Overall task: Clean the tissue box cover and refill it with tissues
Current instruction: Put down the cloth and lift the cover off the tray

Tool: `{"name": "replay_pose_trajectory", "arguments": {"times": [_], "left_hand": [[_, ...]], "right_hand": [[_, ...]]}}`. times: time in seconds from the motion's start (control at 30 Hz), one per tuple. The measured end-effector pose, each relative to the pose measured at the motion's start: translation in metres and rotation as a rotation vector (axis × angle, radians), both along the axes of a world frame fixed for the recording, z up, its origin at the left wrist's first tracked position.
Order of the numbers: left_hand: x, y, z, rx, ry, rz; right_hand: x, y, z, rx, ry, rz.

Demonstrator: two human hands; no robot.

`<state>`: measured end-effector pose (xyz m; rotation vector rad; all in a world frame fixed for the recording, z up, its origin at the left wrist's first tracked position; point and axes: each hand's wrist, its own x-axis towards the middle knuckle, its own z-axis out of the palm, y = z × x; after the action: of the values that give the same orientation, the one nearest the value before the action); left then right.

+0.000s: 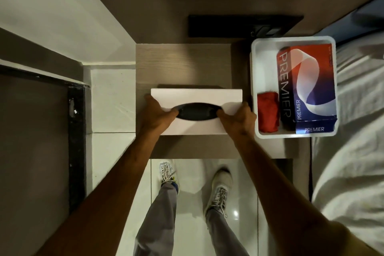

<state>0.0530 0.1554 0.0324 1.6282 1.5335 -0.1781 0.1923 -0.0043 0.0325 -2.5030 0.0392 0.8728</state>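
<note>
A white tissue box cover with a dark oval slot lies on a small wooden table in the head view. My left hand grips its left end, thumb at the slot's left edge. My right hand grips its right end, thumb at the slot's right edge. No tissue shows in the slot. To the right, a white tray holds a red and blue PREMIER tissue box and a folded red cloth.
A bed with white sheets lies along the right. A dark wall panel sits behind the table. White floor tiles and my own legs and shoes are below. A dark door frame stands at left.
</note>
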Motion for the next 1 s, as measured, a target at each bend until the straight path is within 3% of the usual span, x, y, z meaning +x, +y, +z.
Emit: {"name": "replay_pose_trajectory", "arguments": {"times": [0.13, 0.3, 0.57, 1.0], "left_hand": [[0.004, -0.001, 0.008, 0.036, -0.009, 0.03], [-0.016, -0.033, 0.04, 0.221, -0.053, 0.078], [-0.076, -0.101, 0.035, -0.005, 0.056, 0.084], [-0.05, -0.084, 0.01, 0.068, -0.103, 0.152]], "right_hand": [[0.011, 0.006, 0.006, 0.04, -0.034, 0.062], [-0.012, -0.024, 0.039, 0.152, -0.179, 0.077], [-0.081, -0.09, 0.027, 0.009, 0.095, -0.012], [-0.057, -0.058, -0.003, 0.055, -0.085, 0.047]]}}
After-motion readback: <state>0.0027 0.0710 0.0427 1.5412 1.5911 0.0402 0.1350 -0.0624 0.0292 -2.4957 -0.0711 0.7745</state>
